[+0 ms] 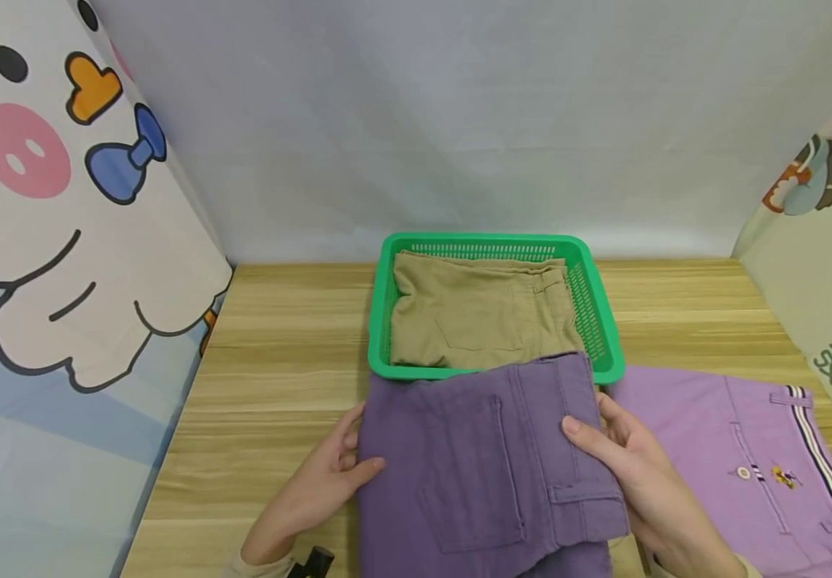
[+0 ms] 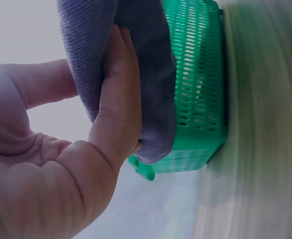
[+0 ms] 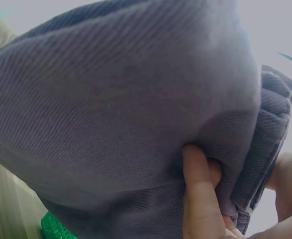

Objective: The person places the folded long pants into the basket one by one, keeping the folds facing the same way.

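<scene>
Folded dark purple pants (image 1: 459, 474) are held up in front of the basket, their top edge overlapping its near rim. My left hand (image 1: 318, 482) pinches their left edge; in the left wrist view the thumb (image 2: 48, 82) lies on one side of the fabric and the fingers on the other. At the waistband side, my right hand (image 1: 639, 474) grips with the thumb on top and fingers underneath, which show against the cloth in the right wrist view. Folded khaki pants (image 1: 480, 309) lie inside the green plastic basket (image 1: 379, 313).
Light purple pants (image 1: 733, 466) with a striped waistband lie spread on the wooden table (image 1: 264, 377) at the right. A pale cloth wall (image 1: 459, 120) stands behind the basket, with cartoon-printed cloth (image 1: 134, 257) along the left side.
</scene>
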`<state>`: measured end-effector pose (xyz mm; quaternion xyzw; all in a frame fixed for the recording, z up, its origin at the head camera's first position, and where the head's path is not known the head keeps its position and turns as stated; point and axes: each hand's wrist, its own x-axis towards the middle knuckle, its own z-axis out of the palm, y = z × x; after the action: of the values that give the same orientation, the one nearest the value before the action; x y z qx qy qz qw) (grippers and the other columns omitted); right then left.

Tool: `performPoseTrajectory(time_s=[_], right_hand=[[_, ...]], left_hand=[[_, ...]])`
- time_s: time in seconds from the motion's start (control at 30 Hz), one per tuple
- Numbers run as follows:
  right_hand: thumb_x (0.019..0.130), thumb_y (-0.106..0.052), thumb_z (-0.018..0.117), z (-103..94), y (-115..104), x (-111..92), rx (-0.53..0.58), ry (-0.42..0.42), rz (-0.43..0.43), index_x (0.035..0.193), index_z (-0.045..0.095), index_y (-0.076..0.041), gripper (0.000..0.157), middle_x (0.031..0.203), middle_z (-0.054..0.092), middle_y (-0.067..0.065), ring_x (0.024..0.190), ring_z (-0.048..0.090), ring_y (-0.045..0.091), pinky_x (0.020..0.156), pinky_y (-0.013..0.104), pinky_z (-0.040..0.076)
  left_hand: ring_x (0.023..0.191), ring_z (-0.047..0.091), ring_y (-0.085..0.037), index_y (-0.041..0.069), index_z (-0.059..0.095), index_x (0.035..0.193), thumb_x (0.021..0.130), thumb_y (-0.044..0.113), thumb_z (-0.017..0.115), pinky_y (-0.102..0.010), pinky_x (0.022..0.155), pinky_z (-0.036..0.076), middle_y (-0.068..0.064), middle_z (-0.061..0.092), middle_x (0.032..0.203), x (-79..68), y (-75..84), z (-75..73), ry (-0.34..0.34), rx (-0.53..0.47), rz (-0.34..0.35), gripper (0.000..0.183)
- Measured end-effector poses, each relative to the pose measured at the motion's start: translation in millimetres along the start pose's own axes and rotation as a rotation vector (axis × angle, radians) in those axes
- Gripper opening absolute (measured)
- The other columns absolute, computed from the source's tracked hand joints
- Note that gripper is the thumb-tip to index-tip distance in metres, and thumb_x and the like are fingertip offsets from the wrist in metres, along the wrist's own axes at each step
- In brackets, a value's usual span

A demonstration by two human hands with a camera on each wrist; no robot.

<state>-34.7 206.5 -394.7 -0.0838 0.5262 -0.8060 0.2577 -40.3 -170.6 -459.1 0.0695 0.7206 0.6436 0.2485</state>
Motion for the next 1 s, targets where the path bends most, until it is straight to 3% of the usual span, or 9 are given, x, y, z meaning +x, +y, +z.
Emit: performPoseTrajectory(time_s=[0.23, 0.43, 0.6, 0.8, 1.0], right_hand=[[0.116, -0.01, 0.036, -1.7, -2.2, -2.1, -0.026, 0.021, 0.0, 0.154, 0.033, -0.013, 0.039, 0.127, 0.076, 0.01, 0.108, 0.077, 0.025, 0.088, 0.042, 0.065], [0.115, -0.01, 0.036, -2.0, -3.3, -2.5, -0.008, 0.017, -0.006, 0.152, 0.036, -0.014, 0.037, 0.124, 0.077, 0.01, 0.106, 0.078, 0.025, 0.087, 0.042, 0.066], [0.116, -0.01, 0.035, -3.0, -4.3, -3.5, -0.011, 0.012, -0.006, 0.153, 0.034, -0.014, 0.038, 0.122, 0.078, 0.012, 0.106, 0.078, 0.026, 0.087, 0.043, 0.066], [0.115, -0.012, 0.036, -4.1, -5.8, -5.9, -0.034, 0.052, 0.008, 0.154, 0.029, -0.013, 0.039, 0.123, 0.078, 0.011, 0.106, 0.078, 0.026, 0.087, 0.043, 0.066], [0.115, -0.012, 0.037, -4.6, -7.2, -7.9, -0.026, 0.074, 0.007, 0.154, 0.03, -0.014, 0.039, 0.122, 0.078, 0.01, 0.104, 0.079, 0.026, 0.086, 0.043, 0.066]], left_hand=[[0.136, 0.062, -0.039, 0.0, -0.001, 0.17, 0.109, 0.02, 0.064, -0.03, 0.101, 0.057, -0.035, 0.045, 0.159, -9.9, 8.3, -7.2, 0.002, -0.031, -0.007, 0.091], [0.132, 0.064, -0.038, 0.0, 0.006, 0.17, 0.107, 0.018, 0.066, -0.024, 0.097, 0.057, -0.036, 0.048, 0.156, -18.0, 13.4, -8.5, 0.067, -0.01, 0.014, 0.089], [0.132, 0.065, -0.034, 0.005, 0.012, 0.171, 0.106, 0.018, 0.068, -0.026, 0.097, 0.057, -0.032, 0.051, 0.156, -23.0, 20.0, -9.0, 0.114, -0.011, -0.013, 0.087], [0.13, 0.066, -0.031, 0.013, 0.021, 0.17, 0.105, 0.021, 0.07, -0.027, 0.097, 0.058, -0.027, 0.054, 0.155, -28.8, 28.9, -9.4, 0.138, -0.005, -0.034, 0.083], [0.128, 0.067, -0.031, 0.016, 0.023, 0.17, 0.104, 0.02, 0.072, -0.027, 0.095, 0.059, -0.026, 0.054, 0.155, -34.5, 35.6, -7.9, 0.147, -0.001, -0.012, 0.082]])
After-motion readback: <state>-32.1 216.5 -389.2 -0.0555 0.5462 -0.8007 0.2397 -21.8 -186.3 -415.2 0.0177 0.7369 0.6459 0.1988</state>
